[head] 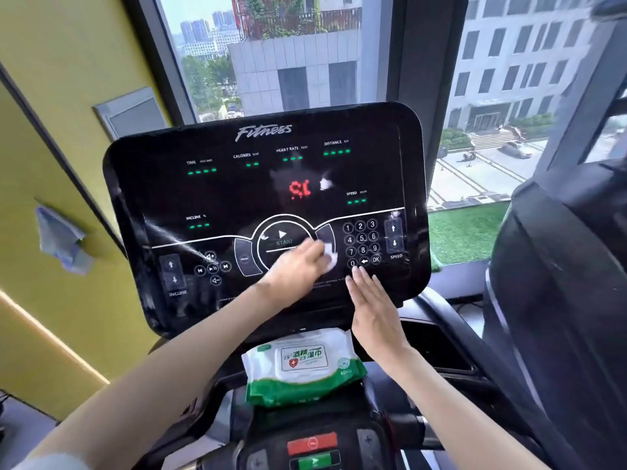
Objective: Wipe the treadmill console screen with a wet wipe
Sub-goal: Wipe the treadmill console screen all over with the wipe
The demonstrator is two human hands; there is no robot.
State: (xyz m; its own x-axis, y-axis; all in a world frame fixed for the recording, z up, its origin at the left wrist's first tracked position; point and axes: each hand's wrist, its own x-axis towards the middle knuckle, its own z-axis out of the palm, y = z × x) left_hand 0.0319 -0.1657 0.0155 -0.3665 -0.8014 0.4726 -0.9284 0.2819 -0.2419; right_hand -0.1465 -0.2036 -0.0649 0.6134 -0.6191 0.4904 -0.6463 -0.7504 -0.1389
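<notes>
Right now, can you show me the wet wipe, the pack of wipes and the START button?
wet wipe (330,258): head view, the white crumpled end that shows.
pack of wipes (303,360): head view, its white label flap.
START button (282,235): head view, its white play triangle.

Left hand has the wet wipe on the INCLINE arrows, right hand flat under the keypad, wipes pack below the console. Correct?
Not quite. The head view shows the left hand holding the wet wipe beside the START button, not on the INCLINE arrows. The rest holds: right hand flat under the keypad, wipes pack below the console.
</notes>
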